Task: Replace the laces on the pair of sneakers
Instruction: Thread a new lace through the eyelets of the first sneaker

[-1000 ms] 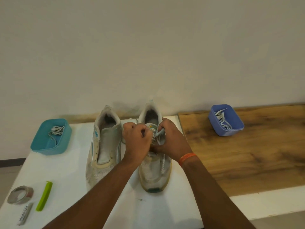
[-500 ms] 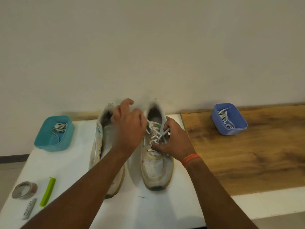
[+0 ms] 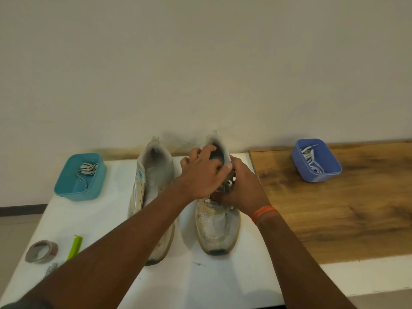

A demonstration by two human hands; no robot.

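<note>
On a white tabletop [image 3: 93, 219] against a plain wall, two worn white sneakers side by side, toes toward the viewer. Left sneaker [image 3: 153, 181] bare of laces, tongue exposed. Right sneaker [image 3: 217, 224] partly threaded with a white lace [image 3: 229, 182] crossing its eyelets, both hands gathered over its middle.

Changed over the last second: left hand [image 3: 201, 175] no longer pinching at the lace beside the right hand, now reached forward across the shoe, fingers spread and loosely extended over the collar opening, thumb near the tongue. Whether actually gripping anything, cannot tell. Right hand [image 3: 242, 186], orange band [image 3: 264, 212] at the wrist, fingers curled in against the lacing on the far side of the shoe, seemingly pinching the lace, though fingertips mostly hidden. Right sneaker shifted slightly closer to the wall.

Likely meaning: lacing well advanced on this shoe, upper eyelets or tongue being set next; second shoe not yet begun.

To the left, a teal tub [image 3: 66, 186] holding a greyish bundle of laces [image 3: 88, 169]. To the right, on a wooden surface [image 3: 345, 219], a blue tub [image 3: 330, 172] holding white laces [image 3: 308, 156]. Near the front left corner, a tape roll [image 3: 41, 250] and a green clip [image 3: 74, 246].
</note>
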